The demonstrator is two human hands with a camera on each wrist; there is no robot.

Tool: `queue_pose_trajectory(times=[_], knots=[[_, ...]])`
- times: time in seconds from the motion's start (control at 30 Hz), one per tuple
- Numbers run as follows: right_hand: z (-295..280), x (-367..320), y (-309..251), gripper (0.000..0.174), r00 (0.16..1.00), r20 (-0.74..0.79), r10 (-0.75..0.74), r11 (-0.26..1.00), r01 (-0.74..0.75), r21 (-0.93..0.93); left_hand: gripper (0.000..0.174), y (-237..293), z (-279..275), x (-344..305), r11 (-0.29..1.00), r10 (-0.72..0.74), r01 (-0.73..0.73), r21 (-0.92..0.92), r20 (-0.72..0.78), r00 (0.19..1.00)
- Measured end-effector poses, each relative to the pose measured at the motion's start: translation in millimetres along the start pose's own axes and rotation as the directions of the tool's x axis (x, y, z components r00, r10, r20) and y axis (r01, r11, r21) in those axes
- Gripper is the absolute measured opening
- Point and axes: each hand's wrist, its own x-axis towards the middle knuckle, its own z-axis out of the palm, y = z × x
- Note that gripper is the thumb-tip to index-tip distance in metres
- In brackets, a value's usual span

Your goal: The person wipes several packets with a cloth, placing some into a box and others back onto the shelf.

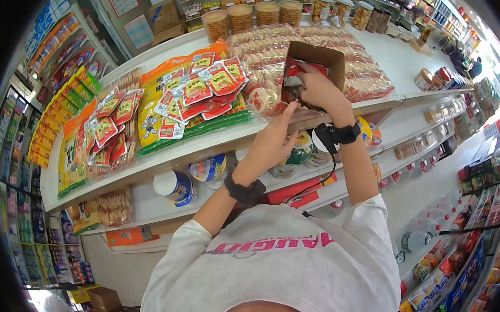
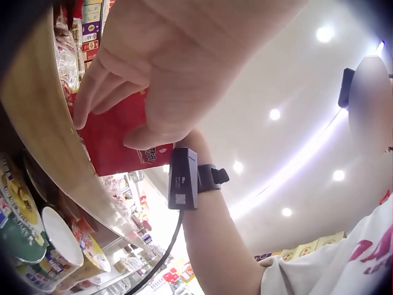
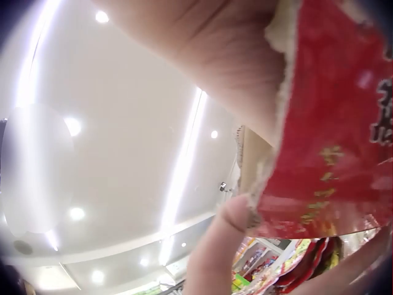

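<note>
An open cardboard box (image 1: 338,66), red outside with torn edges, stands tilted on the shelf's front in the head view. My right hand (image 1: 323,91) reaches inside it, fingers against red and silver packets (image 1: 292,72). Whether they grip a packet I cannot tell, as the fingertips are partly hidden. At the box's near left corner is my left hand (image 1: 270,143), its index finger extended to the rim and its thumb apart. The left wrist view shows this left hand (image 2: 166,74) before the red box side (image 2: 113,138). Torn cardboard of the box (image 3: 331,123) fills the right wrist view's right side.
Red snack packets (image 1: 199,89) lie piled on large yellow bags left of the box, with a second pile (image 1: 110,126) farther left. Wrapped round biscuits (image 1: 366,71) spread behind and right. Jars (image 1: 240,19) line the back. Tubs (image 1: 175,187) stand on the shelf below.
</note>
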Motion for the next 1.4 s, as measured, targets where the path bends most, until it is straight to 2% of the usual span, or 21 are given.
queue_pose_trajectory(times=[0.07, 0.17, 0.27, 0.37, 0.47, 0.57, 0.67, 0.77, 0.8, 0.87, 0.93, 1.0, 1.07, 1.17, 1.23, 1.27, 1.3, 1.4], knots=[[-10.0, -11.2, -23.5, 0.037, 0.995, -0.062, 0.081, 0.996, -0.083, -0.03, 0.073, 2.4, -3.7, -1.9, 1.0, -0.023, 0.022, 0.021, 0.043, 0.999], [-12.7, -10.7, -30.8, 0.036, 0.992, -0.038, 0.122, 0.978, -0.126, -0.163, 0.075, -1.7, 0.3, -3.7, 0.999, 0.035, -0.035, 0.017, 0.028, 0.999], [-13.2, -12.9, -24.4, 0.035, 0.995, -0.044, 0.089, 0.979, -0.095, -0.182, 0.076, 0.9, -1.6, -3.2, 1.0, 0.014, -0.015, 0.006, 0.065, 0.998], [-7.3, -15.7, -13.7, 0.033, 0.994, -0.063, 0.087, 0.989, -0.093, -0.114, 0.077, 1.5, -1.3, -4.1, 1.0, 0.009, -0.011, 0.027, 0.083, 0.996], [-8.6, -17.3, -19.6, 0.03, 0.989, -0.081, 0.127, 0.983, -0.136, -0.123, 0.078, -1.2, 1.7, -3.3, 0.999, 0.018, -0.021, 0.033, 0.076, 0.997], [-19.6, -16.6, -24.0, 0.031, 0.995, -0.035, 0.09, 0.974, -0.095, -0.204, 0.078, 5.6, -3.7, -2.8, 0.996, -0.057, 0.048, 0.072, 0.134, 0.989], [-24.3, -14.5, -23.3, 0.03, 0.992, -0.123, 0.043, 0.961, -0.075, -0.267, 0.079, 1.0, -2.1, -4.5, 0.998, -0.004, -0.003, 0.057, 0.115, 0.993], [-28.4, -13.2, -22.2, 0.026, 0.995, 0.033, 0.093, 0.978, -0.085, -0.189, 0.079, 1.6, -3.5, -6.3, 0.999, 0.001, -0.005, 0.038, 0.099, 0.995], [-22.9, -10.7, -17.1, 0.026, 0.998, 0.03, 0.062, 0.982, -0.056, -0.182, 0.08, 2.0, -4.9, -6.3, 0.998, -0.019, 0.013, 0.057, 0.117, 0.993], [-11.7, -8.2, -1.6, 0.026, 1.0, 0.023, 0.012, 0.985, -0.008, -0.175, 0.082, 3.5, -7.3, -5.1, 0.995, -0.051, 0.038, 0.087, 0.156, 0.986], [-34.8, -18.7, -22.8, 0.026, 0.989, -0.144, 0.026, 0.999, -0.028, -0.015, 0.083, 2.9, -9.1, -8.1, 1.0, -0.021, 0.018, 0.021, 0.164, 0.986], [-62.4, -30.9, -46.3, 0.027, 0.939, -0.344, 0.008, 0.994, 0.032, 0.109, 0.083, 1.6, -9.6, -6.8, 0.998, 0.057, -0.056, -0.013, 0.129, 0.99], [-79.3, -48.2, -64.8, 0.027, 0.835, -0.55, -0.027, 0.972, 0.152, 0.182, 0.082, -1.4, -4.6, -8.0, 0.986, 0.166, -0.165, -0.022, 0.068, 0.984], [-90.9, -78.8, -75.7, 0.025, 0.655, -0.755, -0.022, 0.955, 0.236, 0.178, 0.076, -0.9, -3.9, -5.6, 0.983, 0.184, -0.181, -0.038, 0.126, 0.975], [-87.8, -105.5, -75.7, 0.022, 0.542, -0.837, 0.076, 0.948, 0.221, 0.229, 0.076, -0.9, -2.4, -3.3, 0.978, 0.21, -0.208, -0.033, 0.148, 0.966], [-85.0, -118.3, -75.6, 0.02, 0.479, -0.869, 0.125, 0.943, 0.216, 0.255, 0.076, -2.4, -0.9, -2.1, 0.972, 0.234, -0.234, -0.02, 0.151, 0.96], [-81.1, -129.8, -75.0, 0.021, 0.481, -0.838, 0.258, 0.879, 0.242, 0.41, 0.076, -3.8, 0.9, 0.4, 0.966, 0.257, -0.259, -0.008, 0.149, 0.955], [-64.3, -156.2, -77.1, 0.025, 0.497, -0.624, 0.602, 0.534, 0.331, 0.778, 0.083, -9.8, 4.6, 14.8, 0.961, 0.268, -0.274, 0.029, 0.136, 0.954]])
